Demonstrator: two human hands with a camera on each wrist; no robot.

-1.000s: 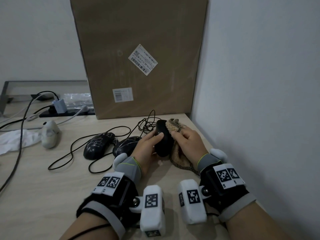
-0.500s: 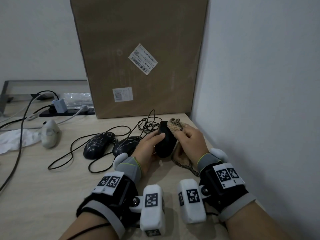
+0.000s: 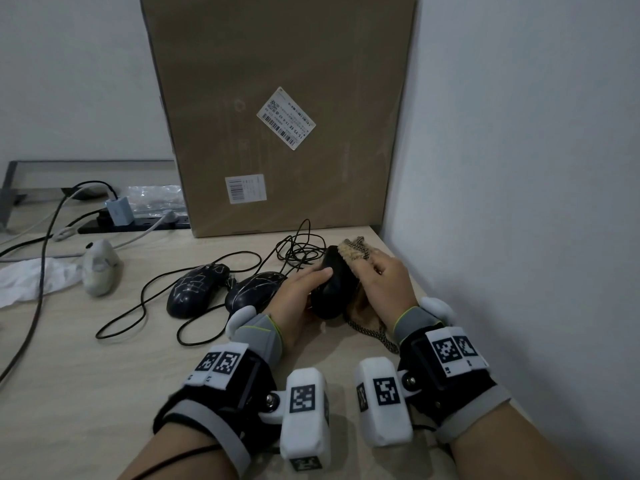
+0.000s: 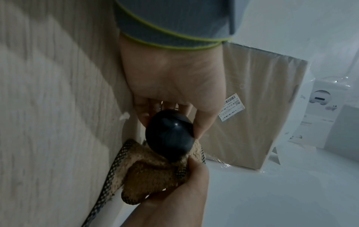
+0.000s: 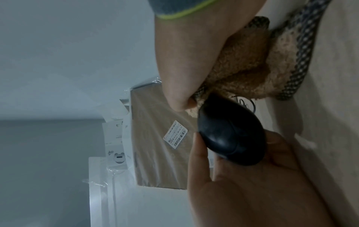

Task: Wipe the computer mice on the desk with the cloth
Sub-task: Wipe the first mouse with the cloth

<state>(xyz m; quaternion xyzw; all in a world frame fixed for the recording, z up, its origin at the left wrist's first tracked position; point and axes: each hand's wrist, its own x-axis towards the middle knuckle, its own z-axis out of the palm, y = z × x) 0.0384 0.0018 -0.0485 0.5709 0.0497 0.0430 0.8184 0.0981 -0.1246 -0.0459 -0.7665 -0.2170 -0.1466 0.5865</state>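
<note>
While the left hand grips the smooth black oval mouse tilted above the pale wooden desk and the right hand clutches the brown fuzzy cloth against it, a hard rub may push the slippery mouse out of the fingers or snag its black cable.

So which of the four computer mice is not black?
The pale grey mouse lying far left on the desk, beside the white cloth; the other three are black.

Dim flat indoor light, soft shadows, wrist views blurred, edges warped
</note>
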